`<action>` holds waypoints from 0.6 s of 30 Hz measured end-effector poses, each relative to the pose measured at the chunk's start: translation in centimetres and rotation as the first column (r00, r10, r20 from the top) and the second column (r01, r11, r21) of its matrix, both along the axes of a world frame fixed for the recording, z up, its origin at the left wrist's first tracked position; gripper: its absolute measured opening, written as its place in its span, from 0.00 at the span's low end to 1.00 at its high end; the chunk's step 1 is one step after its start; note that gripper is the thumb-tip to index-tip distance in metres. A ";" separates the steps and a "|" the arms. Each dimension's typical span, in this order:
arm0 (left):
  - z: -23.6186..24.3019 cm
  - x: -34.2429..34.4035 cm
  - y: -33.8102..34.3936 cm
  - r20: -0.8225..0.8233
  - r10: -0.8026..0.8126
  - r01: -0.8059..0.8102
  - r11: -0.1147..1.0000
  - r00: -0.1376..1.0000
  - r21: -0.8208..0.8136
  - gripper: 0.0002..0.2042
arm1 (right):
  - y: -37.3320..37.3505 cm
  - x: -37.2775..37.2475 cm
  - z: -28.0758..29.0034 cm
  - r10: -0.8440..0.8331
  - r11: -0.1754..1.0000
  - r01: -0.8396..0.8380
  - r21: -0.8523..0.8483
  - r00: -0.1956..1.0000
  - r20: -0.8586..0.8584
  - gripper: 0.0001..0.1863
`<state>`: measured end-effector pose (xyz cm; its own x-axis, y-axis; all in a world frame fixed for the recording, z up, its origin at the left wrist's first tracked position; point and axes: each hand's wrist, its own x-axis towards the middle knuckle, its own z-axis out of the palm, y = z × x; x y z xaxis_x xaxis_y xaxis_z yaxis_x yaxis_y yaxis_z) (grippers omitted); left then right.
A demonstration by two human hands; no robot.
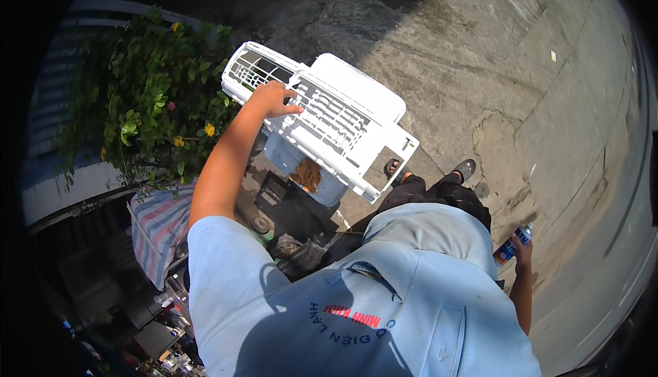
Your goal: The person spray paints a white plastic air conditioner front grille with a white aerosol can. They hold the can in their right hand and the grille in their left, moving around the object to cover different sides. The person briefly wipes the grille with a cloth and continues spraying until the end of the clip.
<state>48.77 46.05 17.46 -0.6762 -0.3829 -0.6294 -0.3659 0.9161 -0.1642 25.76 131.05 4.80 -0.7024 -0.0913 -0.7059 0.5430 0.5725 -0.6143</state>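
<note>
My left hand reaches out and grips a long white plastic grille frame, its fingers over a bar near the upper left part. The frame looks like the housing of an air conditioner and lies slanted, with slots and an open rectangle at its near right end. Behind it shows a smooth white plastic cover. Down at my right side, my right hand is closed around a blue spray can with a pale top.
Under the frame stands a grey-blue tub with a brown crumpled thing at it. A leafy bush with yellow flowers grows at left. A striped cloth and dark clutter lie nearer. Concrete pavement stretches far and right.
</note>
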 end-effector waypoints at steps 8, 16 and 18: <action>-0.7 -0.6 -0.8 0.098 -0.068 0.070 0.997 0.993 -0.014 0.41 | -0.9 0.6 1.6 0.005 0.998 -0.005 0.065 1.000 -0.005 0.22; -0.5 -1.9 -1.7 0.152 -0.108 0.100 0.993 0.982 0.060 0.43 | -1.4 0.8 2.2 0.061 0.989 -0.061 0.137 0.998 0.003 0.21; -0.1 -2.3 -1.7 0.152 -0.108 0.097 0.992 0.982 0.078 0.43 | -2.4 0.8 3.1 0.061 0.989 -0.062 0.138 0.998 0.013 0.21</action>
<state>46.49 44.38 17.35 -0.6012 -0.2679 -0.7528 -0.2440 0.9587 -0.1463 26.61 128.62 7.95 -0.6921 -0.0352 -0.7210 0.5094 0.6838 -0.5224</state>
